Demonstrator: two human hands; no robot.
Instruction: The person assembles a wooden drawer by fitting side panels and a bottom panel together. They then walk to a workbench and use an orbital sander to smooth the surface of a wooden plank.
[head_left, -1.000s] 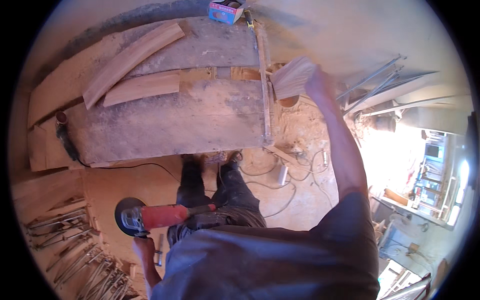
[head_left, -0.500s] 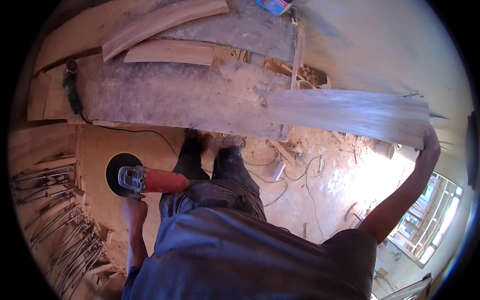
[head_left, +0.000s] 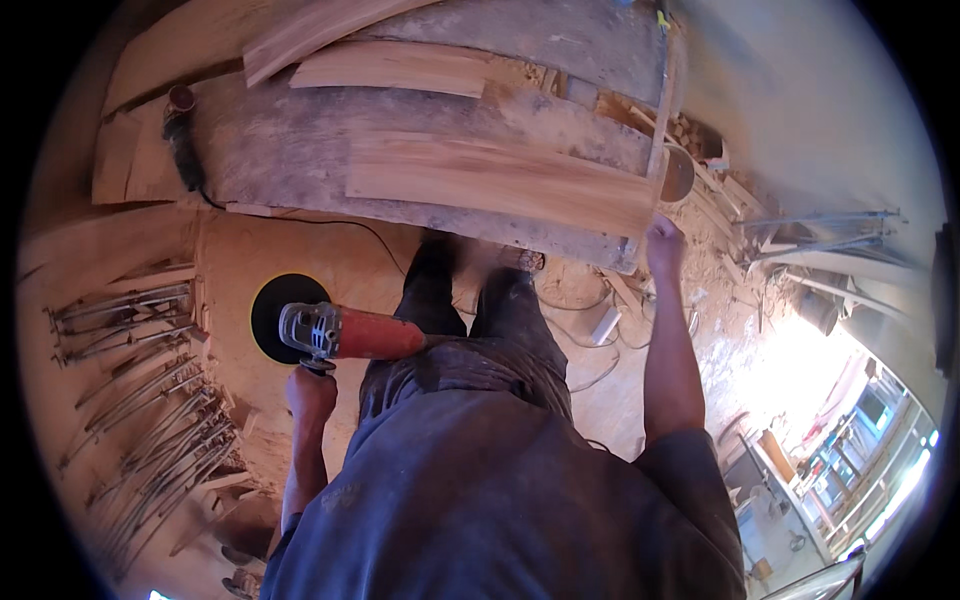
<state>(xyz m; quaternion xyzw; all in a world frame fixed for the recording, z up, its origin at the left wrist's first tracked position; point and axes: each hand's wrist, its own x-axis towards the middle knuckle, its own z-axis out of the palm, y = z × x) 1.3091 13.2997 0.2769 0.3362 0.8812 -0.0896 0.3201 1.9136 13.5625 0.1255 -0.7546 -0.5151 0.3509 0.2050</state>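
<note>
In my left hand is the side handle of a red angle grinder, the fingers wrapped round it. The grinder carries a large black round disc with a yellow rim, and its body lies across the front of my thighs. On the workbench a pale wooden board rests flat, reaching to the bench's right end. Beside the board's right end is my right hand, its fingers curled and slightly blurred; nothing shows in them.
A second corded power tool lies at the bench's left end. Behind are more boards. Metal clamps stack at the left, and others stand at the right. Cords and wood scraps lie on the dusty floor.
The board has moved left from overhanging the bench's right end to lying on it. My right hand has come inward with it and no longer visibly grips it. The left still holds the grinder.
</note>
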